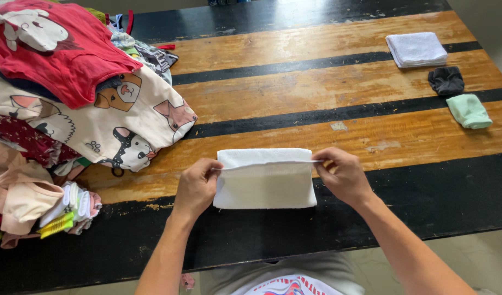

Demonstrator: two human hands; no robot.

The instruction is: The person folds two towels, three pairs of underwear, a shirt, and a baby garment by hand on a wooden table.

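A white towel (pixel 264 186) lies folded on the wooden table (pixel 316 93) near its front edge. My left hand (pixel 197 186) pinches the left end of the towel's upper layer. My right hand (pixel 344 175) pinches the right end of the same layer. That layer is lifted and stretched tight between both hands, above the part that rests flat on the table.
A heap of clothes (pixel 54 104) fills the table's left side, with a red garment on top and an animal-print cloth below. At the far right lie a folded white towel (pixel 416 49), a small black cloth (pixel 446 80) and a mint-green cloth (pixel 469 111).
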